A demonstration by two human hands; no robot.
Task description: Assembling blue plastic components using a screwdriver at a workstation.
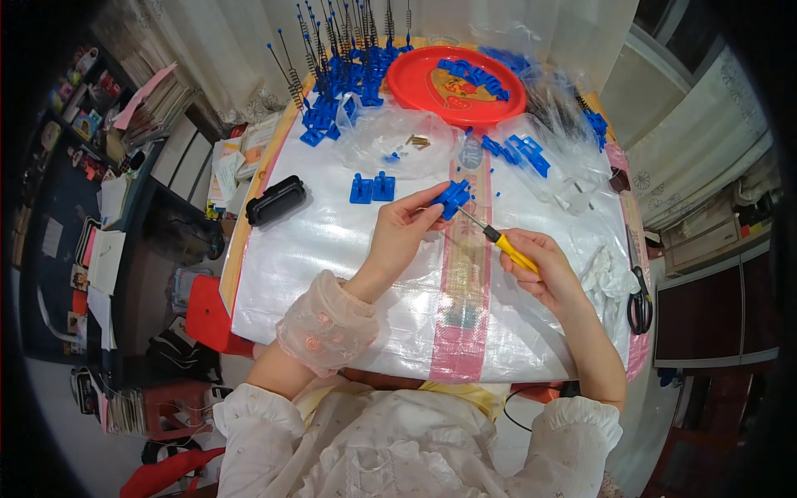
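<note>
Right hand (544,270) fingers clamp a screwdriver (501,242); left hand (401,228) fingers half-hide a blue part (453,196).

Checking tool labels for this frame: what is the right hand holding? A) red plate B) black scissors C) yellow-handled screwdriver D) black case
C: the right hand grips a yellow-handled screwdriver whose tip reaches the blue plastic part pinched in the left hand; the black scissors lie untouched at the table's right edge, the red plate sits at the far side, and the black case lies to the left.
</note>
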